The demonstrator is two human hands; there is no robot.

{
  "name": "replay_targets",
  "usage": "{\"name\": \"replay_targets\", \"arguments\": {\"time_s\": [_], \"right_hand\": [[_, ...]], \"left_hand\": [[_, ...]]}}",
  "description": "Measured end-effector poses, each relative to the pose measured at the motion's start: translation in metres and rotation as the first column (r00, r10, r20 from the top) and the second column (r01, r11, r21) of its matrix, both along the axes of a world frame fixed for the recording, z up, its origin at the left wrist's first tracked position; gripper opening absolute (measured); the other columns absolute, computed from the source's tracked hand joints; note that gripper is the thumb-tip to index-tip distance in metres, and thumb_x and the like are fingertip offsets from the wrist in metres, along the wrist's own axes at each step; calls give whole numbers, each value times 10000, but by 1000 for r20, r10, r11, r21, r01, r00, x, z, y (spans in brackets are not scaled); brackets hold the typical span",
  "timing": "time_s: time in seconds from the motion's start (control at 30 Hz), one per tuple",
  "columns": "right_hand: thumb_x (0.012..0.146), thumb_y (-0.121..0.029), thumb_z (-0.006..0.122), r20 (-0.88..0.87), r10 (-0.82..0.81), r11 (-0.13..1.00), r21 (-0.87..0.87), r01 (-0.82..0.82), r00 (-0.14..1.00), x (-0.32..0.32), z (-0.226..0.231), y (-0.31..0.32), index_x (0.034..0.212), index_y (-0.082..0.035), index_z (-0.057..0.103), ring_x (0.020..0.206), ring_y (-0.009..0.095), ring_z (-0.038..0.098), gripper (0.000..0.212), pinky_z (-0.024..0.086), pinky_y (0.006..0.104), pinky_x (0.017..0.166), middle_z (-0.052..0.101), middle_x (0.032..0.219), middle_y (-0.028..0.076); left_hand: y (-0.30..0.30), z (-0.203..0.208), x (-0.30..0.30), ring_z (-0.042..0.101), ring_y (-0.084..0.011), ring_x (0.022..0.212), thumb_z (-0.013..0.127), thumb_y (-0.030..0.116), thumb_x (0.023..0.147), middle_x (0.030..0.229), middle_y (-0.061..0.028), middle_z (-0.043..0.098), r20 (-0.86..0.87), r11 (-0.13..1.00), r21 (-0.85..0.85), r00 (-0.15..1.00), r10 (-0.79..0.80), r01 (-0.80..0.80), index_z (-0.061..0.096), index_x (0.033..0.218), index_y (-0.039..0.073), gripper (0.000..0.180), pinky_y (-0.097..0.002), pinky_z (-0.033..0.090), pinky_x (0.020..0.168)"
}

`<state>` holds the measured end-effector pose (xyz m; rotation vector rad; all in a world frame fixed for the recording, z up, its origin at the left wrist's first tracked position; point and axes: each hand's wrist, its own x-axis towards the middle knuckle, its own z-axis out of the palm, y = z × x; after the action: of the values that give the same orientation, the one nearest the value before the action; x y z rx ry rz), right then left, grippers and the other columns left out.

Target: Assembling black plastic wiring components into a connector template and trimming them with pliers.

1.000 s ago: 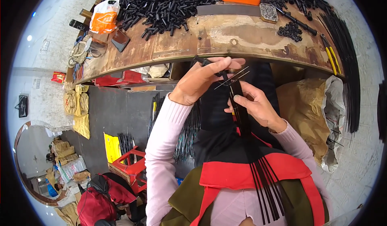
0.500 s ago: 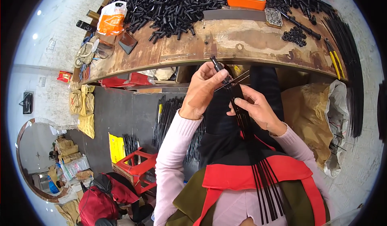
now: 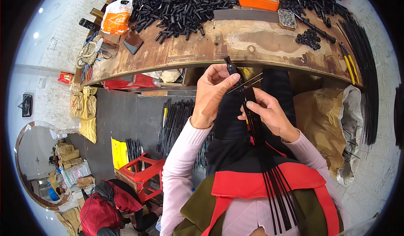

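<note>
Above my lap, just in front of the table's edge, my left hand [image 3: 211, 93] is closed around a short black tubular piece [image 3: 230, 65], its narrow end pointing up past the thumb. Thin black ribs [image 3: 255, 125] run down from this piece across my lap and over the red apron band, like part of an umbrella frame. A few shorter thin rods [image 3: 251, 81] stick out sideways near the tube's lower end. My right hand [image 3: 272, 113] pinches the ribs between thumb and fingers just below. My fingers partly hide where tube and ribs meet.
On the wooden table [image 3: 189, 57] lie a large heap of black tubular parts [image 3: 176, 13], an orange tin [image 3: 258, 0], small black rings [image 3: 308, 39] and yellow-handled pliers [image 3: 350, 65]. A brown sack [image 3: 317, 118] stands right; a red stool [image 3: 143, 168] and another person [image 3: 107, 208] are lower left.
My left hand has shifted slightly right with the black tubular piece, which now stands more upright. The short rods fan out more to the right. My right hand has barely moved.
</note>
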<state>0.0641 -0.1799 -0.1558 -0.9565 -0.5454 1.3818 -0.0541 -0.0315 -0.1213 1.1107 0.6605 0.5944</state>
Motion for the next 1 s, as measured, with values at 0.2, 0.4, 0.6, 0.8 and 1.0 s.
{"name": "replay_targets", "arguments": {"time_s": [0.2,0.4,0.6,0.8,1.0], "right_hand": [[988,-81,546,-13,1,1000,-3,-1,1000,0,-2,1,1318,4,494,883,153,622,345,578,409,856,601,977,65],[987,-98,554,-15,16,1000,18,-16,1000,3,-6,3,1330,1,485,887,157,620,364,573,417,858,608,979,66],[988,-110,557,-58,33,999,27,-32,998,8,-9,3,1342,-1,476,896,157,616,379,569,427,864,610,992,68],[989,-115,558,-44,15,1000,19,-14,999,8,-7,4,1339,-4,479,901,156,618,377,570,417,864,610,998,65],[992,-121,554,-42,37,999,11,-37,998,8,-6,4,1336,-13,487,897,146,619,367,571,405,864,613,978,60]], "left_hand": [[3,-6,-1,654,-119,909,759,70,843,1015,-64,694,-60,1000,1,998,19,-19,604,1200,-2,396,-242,528,786],[11,-12,-4,672,-191,1012,725,76,872,1122,-144,690,13,996,-34,997,-82,83,581,1244,-15,410,-304,540,884],[11,-17,-2,676,-140,923,697,34,887,1055,-92,710,77,986,-88,988,-133,139,581,1255,-19,390,-256,539,820],[-1,-13,3,682,-165,947,679,31,898,1039,-133,709,69,999,18,997,-33,32,569,1237,-71,370,-278,539,858],[1,-15,-8,654,-252,1090,701,30,868,1184,-194,655,90,997,-34,994,-64,67,452,1372,-52,568,-322,530,928]]}}
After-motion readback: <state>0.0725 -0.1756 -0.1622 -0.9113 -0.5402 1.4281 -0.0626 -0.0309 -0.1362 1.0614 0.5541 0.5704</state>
